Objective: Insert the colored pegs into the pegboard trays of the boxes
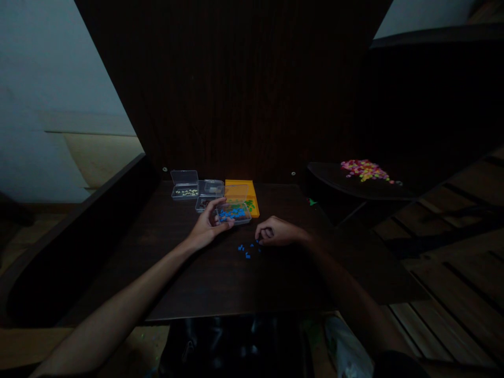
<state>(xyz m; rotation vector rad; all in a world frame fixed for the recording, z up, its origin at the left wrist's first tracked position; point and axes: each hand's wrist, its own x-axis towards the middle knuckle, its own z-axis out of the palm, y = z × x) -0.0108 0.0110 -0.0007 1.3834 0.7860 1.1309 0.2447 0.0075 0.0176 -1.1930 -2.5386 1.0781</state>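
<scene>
My left hand (pixel 209 221) grips a clear plastic box (pixel 244 221) by its left end, thumb along the front and fingers behind. Inside it lie many small blue pieces (pixel 232 213), and its clear lid stands raised at the back. To the right of the box, my right hand (pixel 277 231) is curled just above the dark tabletop, fingertips pinched together at a small blue piece (pixel 257 241). Several loose blue pieces (pixel 241 247) are scattered on the table below and left of those fingertips.
Behind the held box stand an open clear box (pixel 185 198) with pale pieces, another clear box (pixel 211 187) with dark pieces, and a yellow box (pixel 239 182) with green pieces. Pink and yellow pieces (pixel 366 170) lie heaped on a side shelf (pixel 334 176). A dark panel (pixel 236 94) rises behind.
</scene>
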